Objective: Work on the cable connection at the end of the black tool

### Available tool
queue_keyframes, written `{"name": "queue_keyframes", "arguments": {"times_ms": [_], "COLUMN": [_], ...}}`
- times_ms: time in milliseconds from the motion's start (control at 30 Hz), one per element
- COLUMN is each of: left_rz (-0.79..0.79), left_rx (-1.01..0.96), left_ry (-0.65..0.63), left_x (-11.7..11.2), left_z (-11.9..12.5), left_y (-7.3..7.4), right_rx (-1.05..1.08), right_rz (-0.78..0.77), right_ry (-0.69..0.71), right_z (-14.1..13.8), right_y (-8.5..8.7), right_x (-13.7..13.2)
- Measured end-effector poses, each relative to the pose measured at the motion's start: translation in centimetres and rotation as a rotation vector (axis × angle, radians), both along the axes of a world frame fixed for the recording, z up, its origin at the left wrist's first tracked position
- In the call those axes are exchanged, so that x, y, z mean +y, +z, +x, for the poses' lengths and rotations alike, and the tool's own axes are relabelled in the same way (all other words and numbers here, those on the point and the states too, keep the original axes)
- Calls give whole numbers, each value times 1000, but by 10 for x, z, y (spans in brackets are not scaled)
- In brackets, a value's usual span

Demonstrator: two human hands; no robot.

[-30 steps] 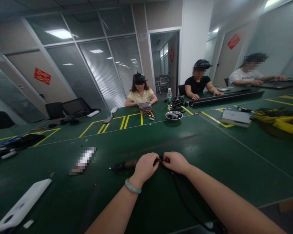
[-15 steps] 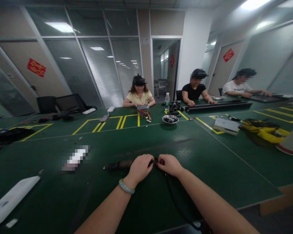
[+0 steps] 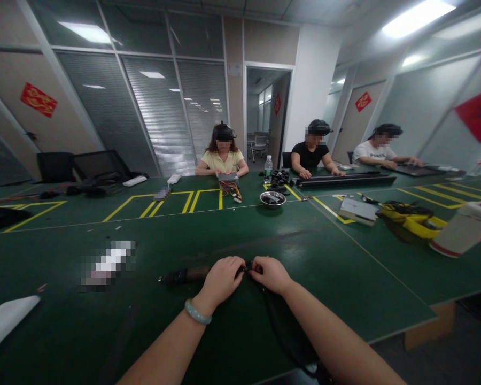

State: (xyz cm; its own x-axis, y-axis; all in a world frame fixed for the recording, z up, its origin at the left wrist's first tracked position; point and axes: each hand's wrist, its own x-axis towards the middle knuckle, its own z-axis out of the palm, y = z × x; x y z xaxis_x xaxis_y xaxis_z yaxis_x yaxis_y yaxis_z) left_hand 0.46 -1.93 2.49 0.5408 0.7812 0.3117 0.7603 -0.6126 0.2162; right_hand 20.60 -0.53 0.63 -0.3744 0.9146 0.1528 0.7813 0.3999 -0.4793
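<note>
An electric screwdriver [image 3: 194, 274] with a dark, brownish body lies low over the green table, its metal tip pointing left. Around its right end my left hand [image 3: 223, 280] is closed, a pale bracelet on the wrist. My right hand [image 3: 271, 274] meets it there, fingers pinched on the black connector end of a cord [image 3: 278, 334]. The fingertips hide most of the joint between tool and cord. From my right hand the black cord runs down toward the near table edge.
The green table [image 3: 336, 278] bears a blurred-out bright item [image 3: 110, 263], a white object [image 3: 8, 323] at left, a metal bowl [image 3: 272, 200] of small dark parts, a yellow bin [image 3: 423, 226] and a whitish bucket [image 3: 463, 230]. Three people work across the table.
The view has swung slightly right, so the table items and people appear farther left. My hands stay together on the screwdriver and cord, with little visible change in grip.
</note>
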Motion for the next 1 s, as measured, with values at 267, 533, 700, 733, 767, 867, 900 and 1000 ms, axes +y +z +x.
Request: {"name": "queue_keyframes", "arguments": {"times_ms": [267, 533, 700, 733, 767, 867, 900, 1000], "left_rz": [-2, -5, 1, 5, 10, 37, 46, 52], "left_rx": [-35, -47, -54, -52, -47, -29, -25, -18], "left_ry": [7, -16, 11, 14, 12, -7, -7, 6], "left_x": [4, 3, 3, 3, 3, 4, 4, 6], "left_z": [-2, -3, -2, -2, -2, -2, -3, -3], "left_y": [-8, -7, -7, -7, -7, -8, -8, -11], "right_rx": [11, 14, 15, 15, 15, 17, 19, 25], "right_rz": [14, 6, 10, 13, 16, 23, 23, 22], "right_ry": [9, 6, 3, 3, 4, 8, 10, 13], "right_z": [0, 0, -1, -1, -1, -1, -1, 0], "right_y": [-5, -4, -2, -1, -1, -2, -4, -8], "right_x": [3, 3, 2, 1, 1, 2, 2, 4]}}
